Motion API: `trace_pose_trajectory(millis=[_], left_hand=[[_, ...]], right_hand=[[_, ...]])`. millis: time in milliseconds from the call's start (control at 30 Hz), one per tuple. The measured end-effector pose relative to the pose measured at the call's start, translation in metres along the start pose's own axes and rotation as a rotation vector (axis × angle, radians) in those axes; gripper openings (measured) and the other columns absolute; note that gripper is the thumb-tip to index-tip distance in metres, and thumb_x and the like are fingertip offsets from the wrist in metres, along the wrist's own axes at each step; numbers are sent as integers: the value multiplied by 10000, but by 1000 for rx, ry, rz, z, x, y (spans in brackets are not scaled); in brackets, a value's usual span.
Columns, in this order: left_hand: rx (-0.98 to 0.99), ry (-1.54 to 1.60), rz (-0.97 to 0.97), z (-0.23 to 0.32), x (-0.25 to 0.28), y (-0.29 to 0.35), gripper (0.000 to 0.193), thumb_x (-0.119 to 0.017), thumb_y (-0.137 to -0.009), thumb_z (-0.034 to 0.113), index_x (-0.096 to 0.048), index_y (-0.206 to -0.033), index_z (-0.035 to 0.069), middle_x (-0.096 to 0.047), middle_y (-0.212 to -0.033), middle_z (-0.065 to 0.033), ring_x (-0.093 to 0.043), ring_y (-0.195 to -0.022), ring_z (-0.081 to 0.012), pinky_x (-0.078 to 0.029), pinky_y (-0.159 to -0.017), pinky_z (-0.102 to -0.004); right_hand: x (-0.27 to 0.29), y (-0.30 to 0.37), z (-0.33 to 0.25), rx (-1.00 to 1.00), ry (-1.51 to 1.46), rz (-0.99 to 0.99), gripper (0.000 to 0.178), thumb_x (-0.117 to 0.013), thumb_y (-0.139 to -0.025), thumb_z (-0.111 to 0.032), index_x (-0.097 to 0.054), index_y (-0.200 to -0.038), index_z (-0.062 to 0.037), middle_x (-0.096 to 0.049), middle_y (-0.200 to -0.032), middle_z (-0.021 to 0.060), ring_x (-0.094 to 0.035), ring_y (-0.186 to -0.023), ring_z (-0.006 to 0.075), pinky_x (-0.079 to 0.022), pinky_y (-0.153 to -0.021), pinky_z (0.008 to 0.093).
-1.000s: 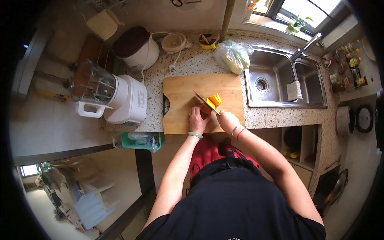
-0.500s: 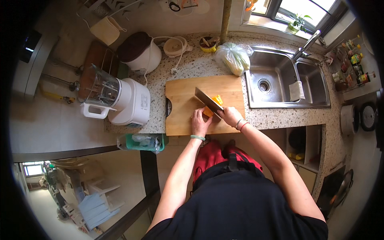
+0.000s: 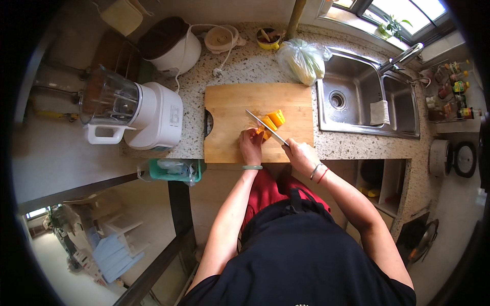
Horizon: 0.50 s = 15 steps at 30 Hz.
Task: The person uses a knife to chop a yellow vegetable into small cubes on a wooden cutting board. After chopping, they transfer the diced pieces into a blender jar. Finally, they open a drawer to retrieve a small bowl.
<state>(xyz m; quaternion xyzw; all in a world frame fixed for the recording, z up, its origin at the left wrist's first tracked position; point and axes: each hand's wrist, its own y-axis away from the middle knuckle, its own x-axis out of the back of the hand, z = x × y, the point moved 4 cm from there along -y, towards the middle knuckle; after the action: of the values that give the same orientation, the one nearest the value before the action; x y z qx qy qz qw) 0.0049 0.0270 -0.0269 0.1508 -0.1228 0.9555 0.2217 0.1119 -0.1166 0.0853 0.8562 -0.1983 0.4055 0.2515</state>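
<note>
My right hand [image 3: 303, 156] is closed on the handle of a kitchen knife [image 3: 267, 128]. The blade points away to the upper left and is seen nearly edge-on, over orange flesh that looks like pumpkin. My left hand [image 3: 250, 146], fingers curled, holds an orange pumpkin piece [image 3: 260, 131] on the blade's left side; the fingers partly hide it. Beyond the blade, to its right, rest cut pumpkin pieces [image 3: 276, 118]. All of this is on a wooden cutting board [image 3: 224, 102] at the counter's front edge.
Right of the board are a steel sink [image 3: 352, 76] and a plastic bag of green vegetables [image 3: 303, 64]. A white blender [image 3: 158, 115] stands left, with a white cooker [image 3: 178, 53] behind it. A green bin [image 3: 158, 171] hangs at the counter's front. A yellow bowl [image 3: 268, 45] sits at the back.
The knife has turned from showing its broad face to nearly edge-on. More orange pieces show beside the blade. My left hand stays at the pumpkin, and the whole view has shifted slightly.
</note>
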Motion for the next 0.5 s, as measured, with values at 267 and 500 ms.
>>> trace_pose_trajectory(millis=[267,500], left_hand=[[-47,-112,34,10,6,-4,145,-729,-832,91,-643,-933,33,-627,-919,-119,-603,-866,-314,-477,-786,-408],[7,-155,18,14,7,-7,118,-739,-816,80,-640,-869,41,-624,-888,-105,-601,-802,-303,-477,-736,-400]], right_hand=[[-4,-2,2,2,73,-56,249,-526,-977,-265,-550,-916,-25,-655,-744,245,-645,-720,442,-518,-650,529],[3,-15,-16,-18,125,-177,262,-527,-967,-235,-569,-882,9,-669,-771,245,-667,-734,417,-538,-663,498]])
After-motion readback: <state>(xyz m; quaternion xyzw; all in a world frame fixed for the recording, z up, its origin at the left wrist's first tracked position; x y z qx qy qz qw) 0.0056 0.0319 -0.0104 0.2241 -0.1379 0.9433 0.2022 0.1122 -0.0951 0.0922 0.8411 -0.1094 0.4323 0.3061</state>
